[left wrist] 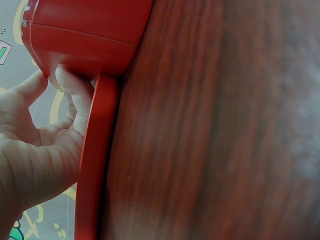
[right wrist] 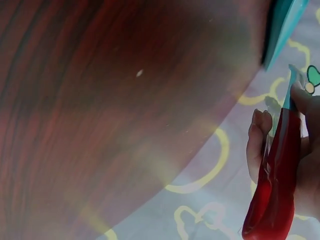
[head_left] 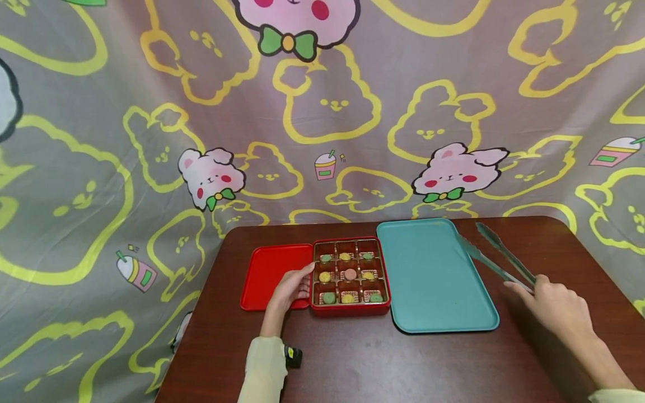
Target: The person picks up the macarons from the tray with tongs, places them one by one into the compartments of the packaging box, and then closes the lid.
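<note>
A red box (head_left: pixel 350 309) with a brown divided insert holds small green, yellow and pink flower-like sweets (head_left: pixel 350 274), one to each compartment. My left hand (head_left: pixel 293 285) rests against the box's left side, thumb near the rim and fingertips on the wall. In the left wrist view, the fingers (left wrist: pixel 75 87) touch the red side just above a flat red lid (left wrist: pixel 97 160). On the right, my right hand (head_left: pixel 559 305) grips tongs (head_left: pixel 486 261) by their red handles (right wrist: pixel 280 185). The tongs' arms are spread, their tips over the right edge of a teal tray (head_left: pixel 438 280), holding nothing.
The red lid (head_left: pixel 274 268) lies flat to the left of the box. The teal tray stands right beside the box on the other side. All of it is on a dark brown table (head_left: pixel 353 364), with a patterned cloth (head_left: pixel 302 168) hanging behind and at both sides.
</note>
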The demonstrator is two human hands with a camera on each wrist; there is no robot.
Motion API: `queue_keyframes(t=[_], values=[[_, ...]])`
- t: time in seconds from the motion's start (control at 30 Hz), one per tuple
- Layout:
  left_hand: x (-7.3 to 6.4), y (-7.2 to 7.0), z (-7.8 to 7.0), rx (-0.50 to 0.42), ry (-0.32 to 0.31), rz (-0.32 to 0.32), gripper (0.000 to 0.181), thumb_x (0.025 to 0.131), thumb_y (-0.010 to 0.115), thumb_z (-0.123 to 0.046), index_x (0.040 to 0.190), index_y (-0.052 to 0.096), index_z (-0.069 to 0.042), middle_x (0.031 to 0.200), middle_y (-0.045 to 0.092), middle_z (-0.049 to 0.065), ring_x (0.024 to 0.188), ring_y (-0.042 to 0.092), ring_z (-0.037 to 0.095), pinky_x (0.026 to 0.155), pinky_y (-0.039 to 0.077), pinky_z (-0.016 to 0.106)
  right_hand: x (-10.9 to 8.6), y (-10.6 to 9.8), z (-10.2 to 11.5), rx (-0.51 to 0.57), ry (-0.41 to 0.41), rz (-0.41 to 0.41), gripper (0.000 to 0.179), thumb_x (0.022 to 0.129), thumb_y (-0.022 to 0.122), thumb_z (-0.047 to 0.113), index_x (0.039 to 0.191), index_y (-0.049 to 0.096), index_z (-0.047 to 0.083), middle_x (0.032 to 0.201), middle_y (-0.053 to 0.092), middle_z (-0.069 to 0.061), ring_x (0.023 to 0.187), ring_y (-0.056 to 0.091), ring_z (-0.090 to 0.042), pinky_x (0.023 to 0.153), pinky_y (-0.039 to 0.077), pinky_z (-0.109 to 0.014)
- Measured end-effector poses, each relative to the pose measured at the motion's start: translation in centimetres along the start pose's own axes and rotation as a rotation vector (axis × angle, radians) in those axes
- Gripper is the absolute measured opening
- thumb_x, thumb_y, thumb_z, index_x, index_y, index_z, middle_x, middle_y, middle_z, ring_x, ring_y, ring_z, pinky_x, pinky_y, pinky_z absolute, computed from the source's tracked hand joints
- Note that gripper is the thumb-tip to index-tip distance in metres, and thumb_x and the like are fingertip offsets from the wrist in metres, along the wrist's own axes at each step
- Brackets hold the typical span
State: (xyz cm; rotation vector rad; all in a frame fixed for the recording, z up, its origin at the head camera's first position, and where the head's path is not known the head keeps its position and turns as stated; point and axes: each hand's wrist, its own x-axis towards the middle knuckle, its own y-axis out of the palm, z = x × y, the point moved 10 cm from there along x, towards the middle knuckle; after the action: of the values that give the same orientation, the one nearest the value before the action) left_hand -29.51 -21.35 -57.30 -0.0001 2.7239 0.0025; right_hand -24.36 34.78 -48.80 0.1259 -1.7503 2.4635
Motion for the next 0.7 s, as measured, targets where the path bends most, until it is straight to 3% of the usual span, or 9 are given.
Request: queue_keyframes(t=[0.33, 0.7], values=[[-0.1, 0.0, 0.0, 0.006, -0.014, -0.009, 0.04, 0.098, 0.069, -0.042, 0.074, 0.061, -0.011, 0.068, 0.056, 0.0, 0.06, 0.053, 0.011, 0.054, 0.05, 0.021, 0.3, 0.6, -2.8, -0.004, 0.073, 0.043, 0.068, 0.104, 0.052, 0.058, 0.07, 0.044, 0.0, 0.058, 0.045, -0.012, 0.049, 0.05, -0.032, 0.044, 0.043, -0.051], [-0.2, -0.1, -0.1, 0.015, -0.009, -0.019, 0.04, 0.098, 0.07, -0.044, 0.077, 0.064, -0.01, 0.07, 0.058, 0.0, 0.062, 0.053, 0.012, 0.056, 0.051, 0.022, 0.7, 1.8, -3.6, 0.02, 0.072, 0.081, 0.071, 0.106, 0.048, 0.056, 0.071, 0.045, -0.007, 0.059, 0.05, -0.02, 0.05, 0.055, -0.041, 0.046, 0.046, -0.058]])
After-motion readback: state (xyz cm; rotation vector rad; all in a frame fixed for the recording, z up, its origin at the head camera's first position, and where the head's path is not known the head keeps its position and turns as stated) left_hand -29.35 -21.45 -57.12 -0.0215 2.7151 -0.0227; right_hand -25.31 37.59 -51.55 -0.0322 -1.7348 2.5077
